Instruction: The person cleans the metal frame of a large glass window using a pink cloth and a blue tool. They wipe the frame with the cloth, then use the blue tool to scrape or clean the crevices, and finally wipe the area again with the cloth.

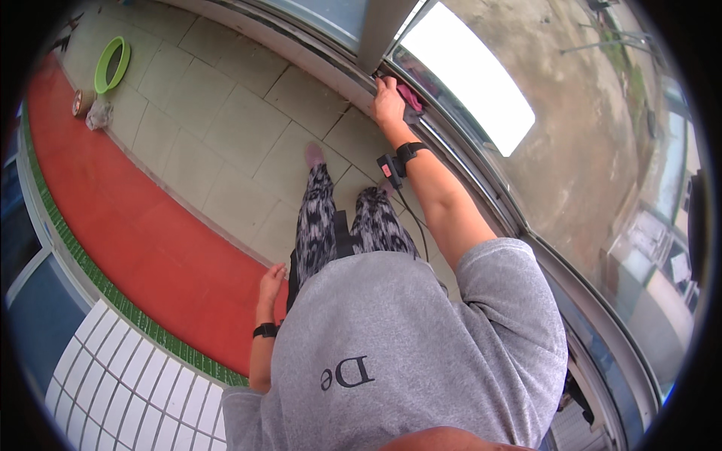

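My right hand [388, 101] reaches out to the sill track of a sliding window [451, 152], close to an upright metal frame post [383, 34]. Its fingers are bent over a pink and dark cloth [410, 98], which bunches out on the window side of the hand. Part of the cloth is hidden under the palm. Low beside my left thigh hangs my left hand [272, 282], fingers loosely curled, with nothing plainly seen in it. Each wrist has a black strap; the right one carries a small black device [390, 171] with a cable.
Grey floor tiles [220, 124] lie underfoot, bordered on the left by a red strip [152, 225] and a green edging [130, 304]. Farther along stand a lime-green basin [97, 73], a small woven container [83, 103] and a crumpled clear plastic bag [100, 115]. Window glass runs along my right.
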Demonstrator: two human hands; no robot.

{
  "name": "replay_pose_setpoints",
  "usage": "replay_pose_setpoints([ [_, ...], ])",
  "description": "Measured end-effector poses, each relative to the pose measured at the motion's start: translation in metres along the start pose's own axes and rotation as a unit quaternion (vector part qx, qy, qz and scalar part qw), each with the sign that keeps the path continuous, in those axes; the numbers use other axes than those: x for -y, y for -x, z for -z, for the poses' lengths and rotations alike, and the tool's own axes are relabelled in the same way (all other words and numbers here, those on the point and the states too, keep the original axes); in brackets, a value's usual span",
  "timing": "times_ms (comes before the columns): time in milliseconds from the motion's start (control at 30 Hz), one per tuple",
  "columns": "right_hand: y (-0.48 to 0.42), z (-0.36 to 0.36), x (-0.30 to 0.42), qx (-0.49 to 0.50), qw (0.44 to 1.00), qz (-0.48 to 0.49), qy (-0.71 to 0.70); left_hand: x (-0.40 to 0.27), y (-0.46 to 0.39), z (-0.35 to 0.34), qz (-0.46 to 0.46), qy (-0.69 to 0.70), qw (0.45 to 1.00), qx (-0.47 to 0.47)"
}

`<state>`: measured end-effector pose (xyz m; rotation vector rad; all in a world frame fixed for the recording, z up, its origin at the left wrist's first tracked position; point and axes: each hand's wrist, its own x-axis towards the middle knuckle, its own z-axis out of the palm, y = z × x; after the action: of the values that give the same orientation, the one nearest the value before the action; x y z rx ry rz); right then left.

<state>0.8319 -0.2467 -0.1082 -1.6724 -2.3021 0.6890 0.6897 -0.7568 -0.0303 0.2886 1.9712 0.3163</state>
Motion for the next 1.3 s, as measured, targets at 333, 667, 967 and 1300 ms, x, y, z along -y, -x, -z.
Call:
replay_pose_setpoints([
  [333, -0.014, 0.014, -0.003, 0.067, 0.989, 0.041, 0.123, 0.001, -0.005, -0.001, 0.000, 0.050, 0.999, 0.009],
  [667, 0.021, 0.007, -0.015, -0.011, 0.988, 0.057, 0.143, 0.007, -0.006, -0.011, 0.031, 0.110, 0.993, 0.043],
  [967, 0.006, 0.016, -0.013, 0.103, 0.993, -0.008, 0.064, 0.014, -0.031, 0.009, 0.017, 0.111, 0.992, 0.054],
  [1300, 0.060, 0.040, -0.070, 0.035, 0.997, 0.013, 0.071, 0.014, -0.032, 0.013, -0.009, 0.089, 0.994, 0.057],
])
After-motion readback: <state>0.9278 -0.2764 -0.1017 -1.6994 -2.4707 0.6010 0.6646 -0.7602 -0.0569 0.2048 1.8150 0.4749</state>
